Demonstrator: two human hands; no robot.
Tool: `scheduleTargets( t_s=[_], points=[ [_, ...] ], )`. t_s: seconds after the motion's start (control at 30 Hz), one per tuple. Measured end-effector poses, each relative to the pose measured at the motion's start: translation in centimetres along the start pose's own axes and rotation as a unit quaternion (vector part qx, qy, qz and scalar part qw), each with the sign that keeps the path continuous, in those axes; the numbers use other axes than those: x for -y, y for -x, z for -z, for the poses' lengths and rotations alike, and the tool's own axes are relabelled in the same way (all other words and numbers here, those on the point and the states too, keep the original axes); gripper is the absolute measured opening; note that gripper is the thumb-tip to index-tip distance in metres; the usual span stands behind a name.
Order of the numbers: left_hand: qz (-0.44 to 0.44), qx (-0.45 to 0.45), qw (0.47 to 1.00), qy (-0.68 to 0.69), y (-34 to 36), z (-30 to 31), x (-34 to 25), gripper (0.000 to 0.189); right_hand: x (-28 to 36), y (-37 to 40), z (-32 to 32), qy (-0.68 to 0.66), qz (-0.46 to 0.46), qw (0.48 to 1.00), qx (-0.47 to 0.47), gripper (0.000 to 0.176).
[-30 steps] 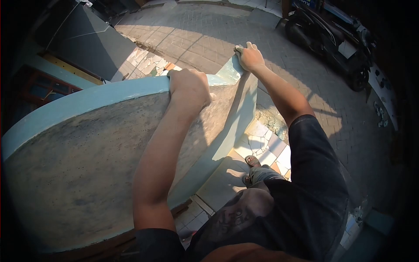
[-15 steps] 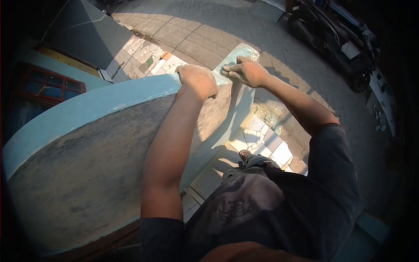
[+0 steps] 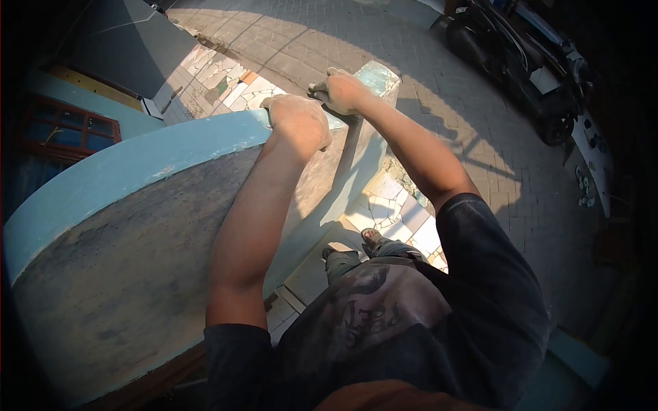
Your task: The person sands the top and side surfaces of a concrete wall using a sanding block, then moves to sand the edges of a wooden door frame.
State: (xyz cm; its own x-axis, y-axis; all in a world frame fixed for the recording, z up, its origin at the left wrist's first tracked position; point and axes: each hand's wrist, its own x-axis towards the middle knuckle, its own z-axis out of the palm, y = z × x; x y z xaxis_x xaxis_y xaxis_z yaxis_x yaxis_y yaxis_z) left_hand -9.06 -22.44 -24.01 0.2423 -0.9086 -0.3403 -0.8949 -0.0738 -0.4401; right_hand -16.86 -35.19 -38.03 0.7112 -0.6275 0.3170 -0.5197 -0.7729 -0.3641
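Observation:
A curved low wall (image 3: 137, 154) with a pale blue top and a rough grey-brown face runs from the left to a square end post (image 3: 378, 77). My left hand (image 3: 296, 122), dusty, is curled over the wall's top edge and grips it beside the post. Just right of it, my right hand (image 3: 340, 92) is closed with bent fingers over the far side of the top, near the post. Something small and dark shows under its fingertips, too hidden to name. Both hands look coated in grey dust.
Beyond the wall lies a paved lane (image 3: 295, 31) with a parked motorcycle (image 3: 510, 65) at the upper right. A red-framed window (image 3: 68, 130) is at the left. Broken-tile paving (image 3: 387, 205) lies below the post, near my feet. Sandals (image 3: 584, 186) are at the right.
My right hand has moved left, off the top of the post, to the wall's far edge close to my left hand. The view has shifted slightly; my left hand keeps its grip.

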Motion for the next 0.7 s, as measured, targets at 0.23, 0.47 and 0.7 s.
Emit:
scheduleTargets(
  t_s=[0.23,0.47,0.7],
  points=[
    [0.016,-0.037,0.999,0.007,-0.7,-0.1,0.2,0.05,-2.9,6.6,3.5,-0.037,-0.054,0.998,-0.022,0.034],
    [0.004,-0.058,0.998,-0.006,0.0,0.0,0.1,0.051,-1.2,4.4,-1.1,0.046,-0.003,0.995,-0.084,0.038],
    [-0.007,-0.022,1.0,0.005,0.2,0.5,0.3,0.055,-5.1,1.9,2.0,0.063,-0.12,0.983,-0.122,0.032]
  ],
)
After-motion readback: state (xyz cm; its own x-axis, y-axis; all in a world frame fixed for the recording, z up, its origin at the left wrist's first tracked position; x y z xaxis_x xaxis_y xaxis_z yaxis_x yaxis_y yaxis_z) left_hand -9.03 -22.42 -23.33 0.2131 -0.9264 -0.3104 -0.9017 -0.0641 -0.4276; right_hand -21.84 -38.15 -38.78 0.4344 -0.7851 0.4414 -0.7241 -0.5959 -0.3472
